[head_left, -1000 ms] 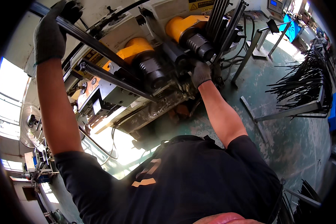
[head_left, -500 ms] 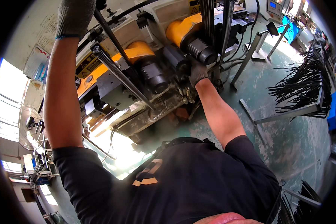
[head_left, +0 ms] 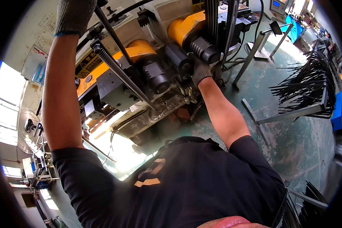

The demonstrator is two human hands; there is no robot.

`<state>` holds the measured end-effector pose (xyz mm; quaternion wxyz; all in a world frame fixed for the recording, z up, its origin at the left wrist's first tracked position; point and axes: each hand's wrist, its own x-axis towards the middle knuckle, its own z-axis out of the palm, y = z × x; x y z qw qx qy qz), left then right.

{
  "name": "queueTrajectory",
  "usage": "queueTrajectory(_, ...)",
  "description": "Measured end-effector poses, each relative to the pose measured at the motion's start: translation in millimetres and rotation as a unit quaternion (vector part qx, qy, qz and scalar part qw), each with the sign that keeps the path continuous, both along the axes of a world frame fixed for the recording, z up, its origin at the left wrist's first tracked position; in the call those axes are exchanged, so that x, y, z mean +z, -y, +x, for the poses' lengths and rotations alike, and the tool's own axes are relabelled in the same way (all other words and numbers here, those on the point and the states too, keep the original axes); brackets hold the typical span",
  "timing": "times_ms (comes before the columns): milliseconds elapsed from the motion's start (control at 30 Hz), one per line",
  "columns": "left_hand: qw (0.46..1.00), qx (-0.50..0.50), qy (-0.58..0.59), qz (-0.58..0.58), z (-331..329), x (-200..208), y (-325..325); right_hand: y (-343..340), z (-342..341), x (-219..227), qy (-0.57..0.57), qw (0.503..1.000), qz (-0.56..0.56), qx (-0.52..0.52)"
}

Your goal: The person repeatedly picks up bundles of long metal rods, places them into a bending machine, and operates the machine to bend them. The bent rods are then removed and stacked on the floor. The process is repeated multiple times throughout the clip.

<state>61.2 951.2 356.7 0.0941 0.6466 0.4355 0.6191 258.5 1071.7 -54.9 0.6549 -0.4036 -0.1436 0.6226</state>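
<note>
My left hand [head_left: 75, 16], in a grey knit glove, is raised at the top edge beside a dark rod [head_left: 112, 34]; its fingers run out of the picture. My right hand [head_left: 200, 71], in a dark glove with a grey cuff, reaches into the machine. It is between a black hexagonal block [head_left: 176, 57] and a black ribbed roller [head_left: 204, 51], and seems to touch the block's end. Its fingertips are lost among the dark parts, so its grip is unclear. A second ribbed roller [head_left: 155, 75] sticks out of a yellow housing [head_left: 140, 48] to the left.
A long spring on a rod [head_left: 121, 70] slants across the machine's front. To the right, many thin black rods [head_left: 304, 85] hang on a metal stand [head_left: 288, 116]. A grey metal frame [head_left: 250, 60] stands nearer the machine. A fan [head_left: 28, 125] is at the far left.
The whole view has shifted slightly. Both hands stay in nearly the same places on the machine, and no part has visibly moved.
</note>
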Motion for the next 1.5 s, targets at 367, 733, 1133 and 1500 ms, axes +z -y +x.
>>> queueTrajectory(367, 1.000, 0.005, -0.005, 0.004, -5, 3, 0, 0, -3, -2, 0.043, 0.999, 0.008, 0.008)
queueTrajectory(733, 0.995, 0.029, -0.096, 0.012, -31, 7, -8, 1, -1, 0, 0.010, 0.999, 0.033, -0.007)
queueTrajectory(1133, 0.824, 0.115, -0.549, 0.084, -118, -28, -27, 55, -4, 49, 0.140, 0.984, -0.095, 0.045)
queueTrajectory(1500, 0.803, 0.094, -0.569, 0.148, -143, -30, -39, 52, -5, 44, 0.073, 0.991, -0.097, 0.063)
